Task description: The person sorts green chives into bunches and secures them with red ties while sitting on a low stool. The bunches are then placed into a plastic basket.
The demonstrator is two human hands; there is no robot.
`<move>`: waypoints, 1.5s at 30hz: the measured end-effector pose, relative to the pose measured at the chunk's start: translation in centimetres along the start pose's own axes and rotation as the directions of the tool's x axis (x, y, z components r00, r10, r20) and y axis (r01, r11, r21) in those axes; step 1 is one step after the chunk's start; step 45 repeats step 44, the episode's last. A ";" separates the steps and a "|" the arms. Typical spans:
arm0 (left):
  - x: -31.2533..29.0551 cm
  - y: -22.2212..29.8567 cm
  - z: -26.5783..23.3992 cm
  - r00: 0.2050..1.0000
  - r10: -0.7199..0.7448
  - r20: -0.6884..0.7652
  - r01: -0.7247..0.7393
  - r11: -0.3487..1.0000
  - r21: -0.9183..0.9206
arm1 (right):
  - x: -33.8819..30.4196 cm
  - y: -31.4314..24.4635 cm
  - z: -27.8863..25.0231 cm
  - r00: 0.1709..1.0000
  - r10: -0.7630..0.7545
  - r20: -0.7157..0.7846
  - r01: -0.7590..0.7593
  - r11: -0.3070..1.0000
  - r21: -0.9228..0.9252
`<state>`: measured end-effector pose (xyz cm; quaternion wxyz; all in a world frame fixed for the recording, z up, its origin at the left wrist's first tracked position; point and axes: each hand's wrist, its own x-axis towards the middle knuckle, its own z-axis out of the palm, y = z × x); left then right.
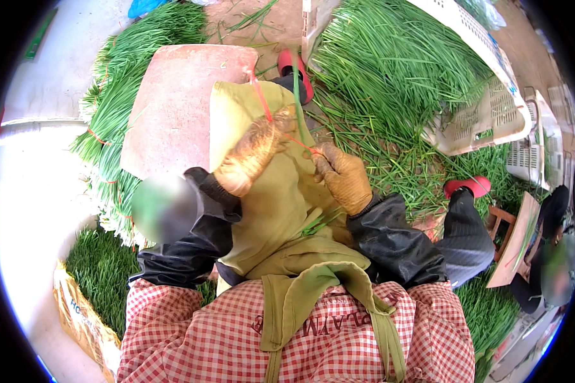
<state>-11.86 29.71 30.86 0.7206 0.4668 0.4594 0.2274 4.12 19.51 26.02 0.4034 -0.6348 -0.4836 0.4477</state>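
Both my hands wear tan gloves and are raised over my olive apron (281, 210). A thin red string (260, 96) runs from the edge of a pinkish board (185, 102) down to my left hand (255, 153). The left hand is closed round it and slightly blurred. Another stretch of the string reaches my right hand (344, 179), whose fingers pinch its end. A single green stalk (297, 89) stands between the hands. A few cut green bits (316, 223) lie on the apron.
Bundles of green garlic chives (108, 121), tied with red string, line the board's left side. A white plastic crate (485, 118) and a loose heap of chives (390, 57) are at the upper right. A person sits at the right by a small wooden stool (501, 226).
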 end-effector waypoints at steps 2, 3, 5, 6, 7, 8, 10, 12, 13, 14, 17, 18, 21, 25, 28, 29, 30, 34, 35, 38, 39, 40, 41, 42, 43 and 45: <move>-1.2 2.0 -2.6 0.994 0.045 0.096 -0.045 0.999 0.002 | -1.4 2.5 -1.3 0.999 0.045 -0.015 -0.045 0.999 -0.010; -2.0 2.7 -3.1 0.994 -0.007 0.110 -0.008 0.991 0.134 | -2.0 4.2 -2.5 0.996 0.087 0.016 -0.078 0.941 -0.328; -3.2 4.9 -5.3 0.989 0.017 0.144 -0.069 0.930 0.361 | -3.3 8.1 -5.4 0.955 0.282 0.090 -0.118 0.642 -0.758; -3.5 6.4 -6.9 0.979 0.019 0.202 -0.086 0.942 0.325 | -3.6 10.2 -6.7 0.894 0.434 0.116 -0.112 0.465 -0.878; -4.2 7.5 -8.4 0.992 -0.048 0.121 0.006 0.946 0.325 | -3.9 12.0 -8.5 0.786 0.604 0.129 -0.097 0.327 -0.940; -4.7 8.1 -9.8 0.992 -0.028 0.126 -0.005 0.968 0.250 | -3.8 13.8 -10.0 0.633 0.770 0.079 -0.064 0.155 -0.986; -3.9 8.5 -13.2 0.981 -0.171 0.096 0.143 0.958 0.250 | -2.6 16.6 -11.3 0.715 0.695 0.078 -0.062 0.174 -0.983; -1.5 6.6 -16.7 0.957 -0.285 0.062 0.258 0.926 0.277 | 0.3 18.5 -11.1 0.854 0.517 0.062 -0.085 0.256 -0.963; -0.2 5.3 -18.4 0.919 -0.394 0.008 0.382 0.896 0.227 | 2.9 19.2 -10.1 0.921 0.386 0.056 -0.087 0.344 -0.935; 1.0 3.9 -20.0 0.848 -0.518 -0.117 0.531 0.823 0.204 | 5.7 19.7 -8.6 0.949 0.309 0.065 -0.085 0.447 -0.891; 2.8 0.7 -24.0 0.825 -0.536 -0.178 0.555 0.829 0.073 | 14.3 20.8 -3.6 0.983 0.049 0.178 0.114 0.594 -0.796; 2.6 0.2 -24.7 0.871 -0.480 -0.107 0.482 0.876 -0.008 | 17.0 21.2 -1.5 0.984 0.064 0.164 0.097 0.579 -0.810; 2.4 -0.9 -24.7 0.867 -0.426 -0.257 0.429 0.902 -0.048 | 22.3 22.8 3.3 0.997 -0.035 0.072 0.079 0.596 -0.799; 2.5 -1.5 -23.8 0.852 -0.368 -0.372 0.363 0.928 -0.087 | 27.0 25.8 7.0 0.932 0.325 -0.161 -0.324 0.548 -0.771; 2.9 -1.5 -23.7 0.817 -0.413 -0.403 0.412 0.906 -0.094 | 26.3 26.0 6.5 0.938 0.347 -0.017 -0.211 0.530 -0.821; 2.9 -1.4 -23.7 0.791 -0.440 -0.425 0.427 0.895 -0.130 | 25.2 25.2 5.9 0.945 0.326 0.005 -0.179 0.534 -0.826; 3.0 -1.3 -23.5 0.780 -0.451 -0.435 0.448 0.886 -0.117 | 23.8 24.1 5.1 0.944 0.329 0.008 -0.174 0.520 -0.836; 3.1 -1.0 -22.9 0.721 -0.484 -0.495 0.538 0.842 -0.040 | 22.5 18.2 0.0 0.989 0.115 0.095 0.017 0.542 -0.840; 3.1 -1.0 -22.7 0.710 -0.498 -0.498 0.559 0.829 -0.032 | 22.7 17.1 -1.1 0.994 -0.047 0.099 0.109 0.386 -0.916; 3.2 -1.1 -22.2 0.685 -0.457 -0.568 0.560 0.828 0.008 | 28.1 16.1 -3.5 0.930 -0.343 0.135 0.239 0.280 -0.930; 3.2 -1.2 -22.1 0.701 -0.428 -0.571 0.539 0.842 0.030 | 30.6 16.5 -3.8 0.913 -0.360 0.190 0.286 0.236 -0.929; 3.0 -1.3 -22.0 0.710 -0.436 -0.553 0.515 0.857 -0.015 | 33.2 17.1 -3.7 0.910 -0.346 0.230 0.318 0.223 -0.922; 2.8 -1.4 -22.1 0.738 -0.403 -0.542 0.481 0.877 0.002 | 35.6 17.8 -3.6 0.936 -0.234 0.263 0.311 0.199 -0.929; 2.7 -1.7 -22.3 0.764 -0.367 -0.531 0.445 0.895 0.020 | 38.0 18.6 -3.4 0.954 -0.115 0.278 0.293 0.141 -0.946; 2.6 -2.0 -22.5 0.786 -0.352 -0.508 0.408 0.913 -0.001 | 39.8 19.7 -3.2 0.949 -0.164 0.268 0.297 0.191 -0.935; 2.7 -2.4 -22.9 0.810 -0.334 -0.482 0.376 0.926 -0.010 | 41.1 20.8 -3.2 0.967 -0.137 0.217 0.242 0.212 -0.947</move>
